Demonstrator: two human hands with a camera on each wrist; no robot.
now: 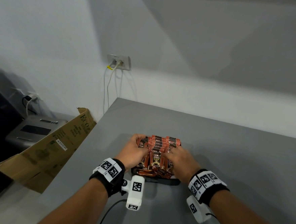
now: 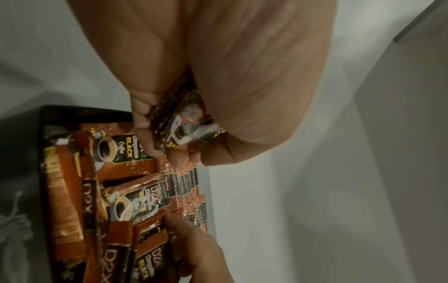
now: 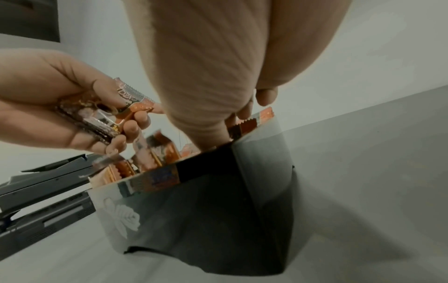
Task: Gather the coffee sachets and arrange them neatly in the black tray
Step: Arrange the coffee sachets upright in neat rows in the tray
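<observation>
On the grey table (image 1: 228, 152), against a white wall (image 1: 199, 63)
Your left hand (image 1: 134, 151) pinched coffee sachets (image 2: 184, 122); your right hand (image 1: 180, 159) lay spread in the black tray (image 3: 218, 210).

Coffee sachets (image 1: 156, 158): orange-brown, "D2X Black Coffee", overlapping rows filling my black tray (image 1: 172, 182). A few sachets (image 3: 101, 118) gripped in my left hand (image 1: 134, 153).

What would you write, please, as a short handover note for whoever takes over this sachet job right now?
Left hand: grips a small bundle of coffee sachets above the tray's left side.
Right hand: fingers rest on the sachets in the tray, holding none.
Black tray: on the grey table, nearly full of overlapping D2X sachet rows.
Done: most sachets are in the tray.
Left: set down the held bundle, straighten the rows.
</observation>
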